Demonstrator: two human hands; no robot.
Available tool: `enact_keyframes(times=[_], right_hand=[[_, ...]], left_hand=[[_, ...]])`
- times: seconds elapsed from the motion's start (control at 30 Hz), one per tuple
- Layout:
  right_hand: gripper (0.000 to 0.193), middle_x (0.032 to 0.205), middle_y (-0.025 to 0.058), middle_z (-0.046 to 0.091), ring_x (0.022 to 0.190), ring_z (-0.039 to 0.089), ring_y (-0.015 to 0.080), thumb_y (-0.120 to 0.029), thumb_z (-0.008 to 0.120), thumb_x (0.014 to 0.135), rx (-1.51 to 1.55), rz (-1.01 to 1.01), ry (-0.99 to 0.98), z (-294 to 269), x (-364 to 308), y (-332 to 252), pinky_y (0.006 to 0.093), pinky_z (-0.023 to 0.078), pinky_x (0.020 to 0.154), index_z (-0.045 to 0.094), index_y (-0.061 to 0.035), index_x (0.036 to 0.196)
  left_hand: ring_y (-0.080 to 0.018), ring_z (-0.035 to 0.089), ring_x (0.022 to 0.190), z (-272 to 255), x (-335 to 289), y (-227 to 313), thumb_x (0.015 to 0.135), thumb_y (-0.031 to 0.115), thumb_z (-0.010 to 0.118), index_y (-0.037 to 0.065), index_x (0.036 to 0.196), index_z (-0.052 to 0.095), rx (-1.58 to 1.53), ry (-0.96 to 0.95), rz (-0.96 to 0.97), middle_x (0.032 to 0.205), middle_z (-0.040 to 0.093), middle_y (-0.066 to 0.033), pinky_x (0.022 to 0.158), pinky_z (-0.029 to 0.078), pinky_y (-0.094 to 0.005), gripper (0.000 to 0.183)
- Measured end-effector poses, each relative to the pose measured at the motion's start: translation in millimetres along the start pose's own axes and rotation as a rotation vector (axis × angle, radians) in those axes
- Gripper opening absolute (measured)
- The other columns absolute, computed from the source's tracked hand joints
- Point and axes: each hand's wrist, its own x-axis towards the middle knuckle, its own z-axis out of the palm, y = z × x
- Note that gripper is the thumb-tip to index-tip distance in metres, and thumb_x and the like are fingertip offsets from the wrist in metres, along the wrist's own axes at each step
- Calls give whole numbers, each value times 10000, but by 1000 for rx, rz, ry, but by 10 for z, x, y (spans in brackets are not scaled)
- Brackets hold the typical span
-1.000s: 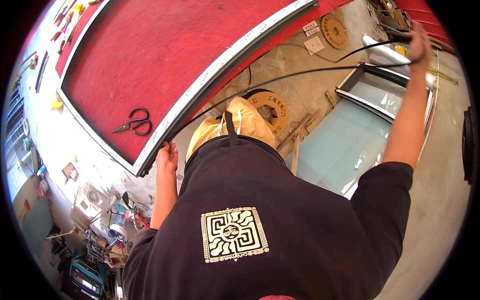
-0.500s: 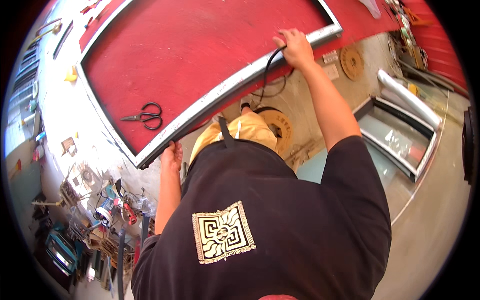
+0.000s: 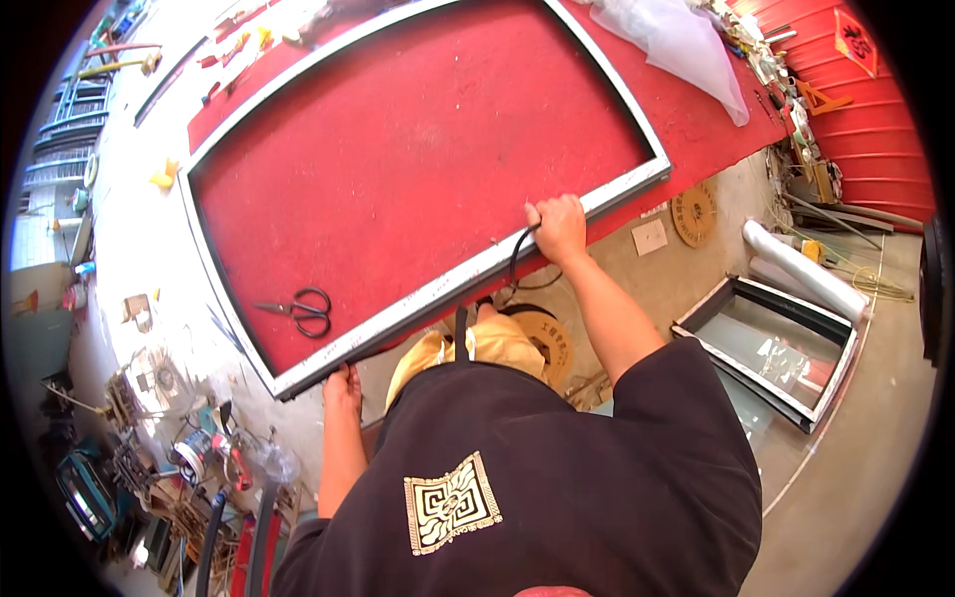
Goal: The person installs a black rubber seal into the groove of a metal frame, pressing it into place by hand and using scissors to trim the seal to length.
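A metal window frame (image 3: 453, 289) with a pale face and dark sides lies on the red-topped table (image 3: 428, 149). My right hand (image 3: 559, 227) is closed over its near bar, right of the middle. A thin black strip (image 3: 514, 264) comes out of that hand and loops below the bar. My left hand (image 3: 342, 392) is at the outer edge of the same bar by the left corner, fingers curled upward. What its fingers pinch is hidden by the frame. Black-handled scissors (image 3: 306, 312) lie inside the frame near the left corner.
Clear plastic sheeting (image 3: 676, 50) lies at the table's far right. A smaller glazed frame (image 3: 776, 343) and a white roll (image 3: 804, 269) lie on the floor at right. Round cardboard reels (image 3: 693, 214) stand under the table. Tools and a clutter of parts (image 3: 214, 453) fill the lower left.
My view has shifted, so the frame sits lower in it. My right hand has slid a little left along the near bar, and its fingers have closed. My left hand stays by the left corner.
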Motion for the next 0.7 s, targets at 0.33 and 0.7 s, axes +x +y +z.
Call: enact_keyframes(times=[0.33, 0.7], right_hand=[[389, 742, 138, 684, 808, 631, 378, -334, 675, 976, -15, 4, -133, 17, -244, -138, 513, 478, 881, 695, -84, 679], [336, 752, 143, 689, 779, 640, 367, -315, 666, 1009, -149, -144, -105, 207, -263, -55, 517, 484, 794, 715, -82, 772]], left_hand=[[-107, 584, 689, -299, 83, 49, 1050, 40, 649, 93, 1194, 686, 19, -128, 79, 920, 699, -19, 555, 440, -246, 158], [-172, 721, 863, 20, -396, 80, 1067, 158, 670, 67, 1204, 643, 62, -33, 108, 1070, 741, -58, 706, 582, -293, 166]])
